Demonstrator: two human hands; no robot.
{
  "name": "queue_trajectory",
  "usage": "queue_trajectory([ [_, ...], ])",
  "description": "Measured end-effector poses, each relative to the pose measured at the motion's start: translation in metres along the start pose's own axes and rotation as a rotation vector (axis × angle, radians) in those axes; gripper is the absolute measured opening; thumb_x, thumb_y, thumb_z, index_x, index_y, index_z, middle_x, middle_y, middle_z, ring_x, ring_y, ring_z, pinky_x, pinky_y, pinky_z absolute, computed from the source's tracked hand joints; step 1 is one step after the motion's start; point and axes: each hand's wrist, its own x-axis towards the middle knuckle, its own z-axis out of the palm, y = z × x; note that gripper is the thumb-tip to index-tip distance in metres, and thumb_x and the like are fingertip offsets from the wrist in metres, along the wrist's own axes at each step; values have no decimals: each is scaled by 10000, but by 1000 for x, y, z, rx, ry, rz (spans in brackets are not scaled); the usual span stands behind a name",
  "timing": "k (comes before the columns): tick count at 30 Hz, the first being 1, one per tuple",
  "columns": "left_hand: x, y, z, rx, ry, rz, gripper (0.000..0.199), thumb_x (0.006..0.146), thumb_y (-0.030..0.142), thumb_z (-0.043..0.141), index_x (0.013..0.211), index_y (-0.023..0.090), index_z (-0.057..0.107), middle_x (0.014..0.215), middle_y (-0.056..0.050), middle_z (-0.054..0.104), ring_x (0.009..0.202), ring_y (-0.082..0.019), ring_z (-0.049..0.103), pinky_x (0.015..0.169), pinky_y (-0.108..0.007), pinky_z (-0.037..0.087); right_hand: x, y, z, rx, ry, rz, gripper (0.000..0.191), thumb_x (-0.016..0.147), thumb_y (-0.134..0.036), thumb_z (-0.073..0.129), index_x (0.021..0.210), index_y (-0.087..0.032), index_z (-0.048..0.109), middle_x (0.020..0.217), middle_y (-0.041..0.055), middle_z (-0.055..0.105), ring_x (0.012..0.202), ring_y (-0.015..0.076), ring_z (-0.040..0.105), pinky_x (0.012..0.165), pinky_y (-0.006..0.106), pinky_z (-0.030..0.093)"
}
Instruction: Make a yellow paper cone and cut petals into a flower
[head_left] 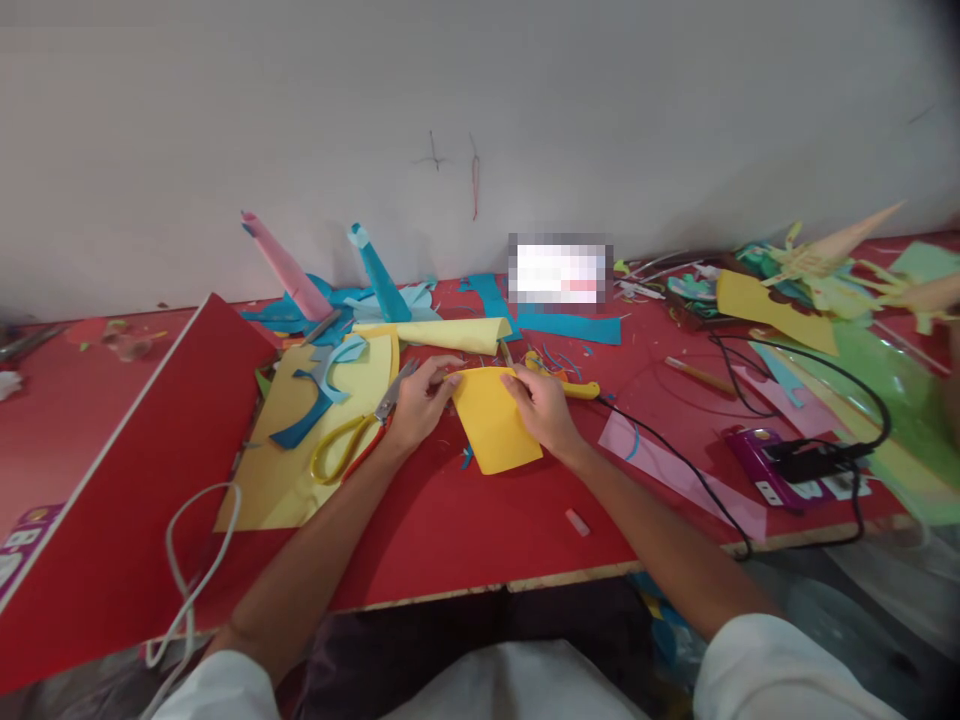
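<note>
Between my hands is a small yellow piece of paper (498, 425), held up above the red table. My left hand (425, 398) pinches its upper left edge, thumb on the near face. At its upper right edge my right hand (546, 408) grips it the same way. Scissors (356, 435) with yellow and red handles lie just left of my left hand, on a pale yellow sheet (277, 490). Behind my right hand sits a yellow-handled tool with a black cord (581, 390), its front part partly hidden. A rolled pale yellow paper (450, 335) lies behind the held piece.
Pink (289, 270) and blue paper cones (381, 275) stand at the back left. A red partition (150, 480) rises on the left. To the right lie a pink strip (675, 470), a purple power strip (765, 465) with black cables and a pencil (701, 376). An eraser (577, 522) is near the front edge.
</note>
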Motion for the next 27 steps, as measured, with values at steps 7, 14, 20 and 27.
queue_trajectory([
  [7, 0, 9, -4, -67, -258, -114, 694, 925, 814, 579, 781, 144, 689, 753, -48, 706, 685, -164, 612, 642, -276, 488, 0, -1, -3, 10, 90, -34, 559, 1076, -695, 407, 792, -233, 540, 620, -8, 507, 575, 170, 475, 591, 317, 326],
  [14, 2, 6, -4, 179, -299, 30, 718, 1013, 744, 492, 631, 163, 671, 618, -61, 707, 570, -142, 604, 616, -266, 461, 5, 2, -12, -73, 74, -61, 579, 1081, -679, 417, 750, -226, 560, 573, -5, 521, 537, 164, 469, 582, 311, 337],
  [20, 0, 5, -2, 164, -259, 18, 693, 999, 744, 507, 677, 149, 661, 663, -44, 681, 616, -150, 574, 607, -274, 428, 2, 4, -10, -48, 102, -89, 557, 1087, -655, 430, 871, -211, 687, 630, 22, 628, 560, 186, 556, 589, 312, 400],
  [27, -1, -7, 3, 73, -395, 6, 585, 986, 662, 590, 801, 124, 729, 786, -63, 738, 729, -189, 640, 662, -284, 505, -2, 5, -5, -26, 121, -82, 547, 1082, -641, 457, 925, -204, 748, 723, 59, 726, 620, 208, 639, 613, 318, 465],
])
